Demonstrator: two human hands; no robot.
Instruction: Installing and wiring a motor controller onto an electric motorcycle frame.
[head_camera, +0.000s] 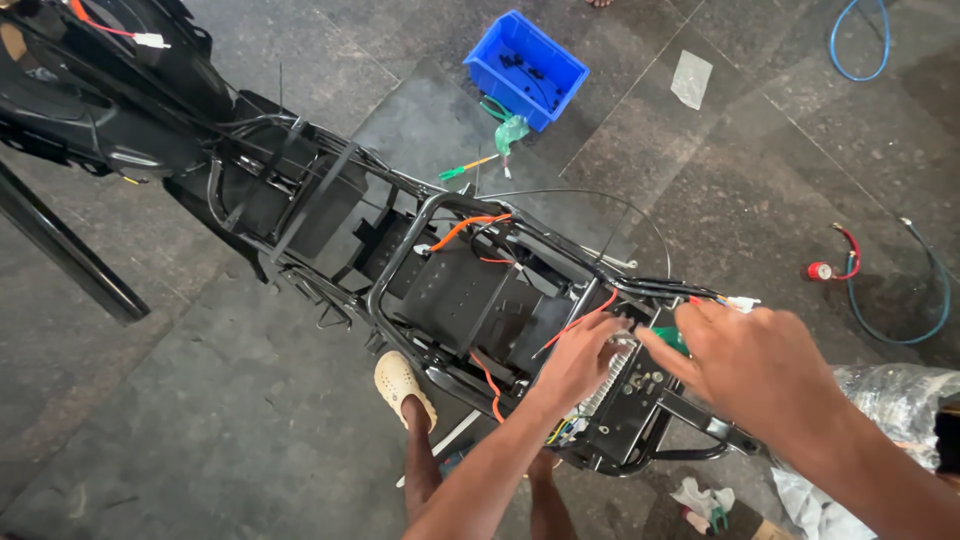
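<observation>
Seen from above, a person's two bare hands met at the rear end of a stripped black scooter frame (400, 270) standing on a grey stone floor (200, 420). The left hand (580, 355) had its fingers curled down onto a ribbed silver box (612, 375) bolted to the frame, touching it. The right hand (755, 365), just beside, pinched a small green-handled tool (672, 340) in its fingers, tip toward the same box. Orange and red wires (470, 225) ran through the frame ahead of the fingers. Well beyond them sat a blue bin (525, 70); to their right lay a blue hose (900, 300).
</observation>
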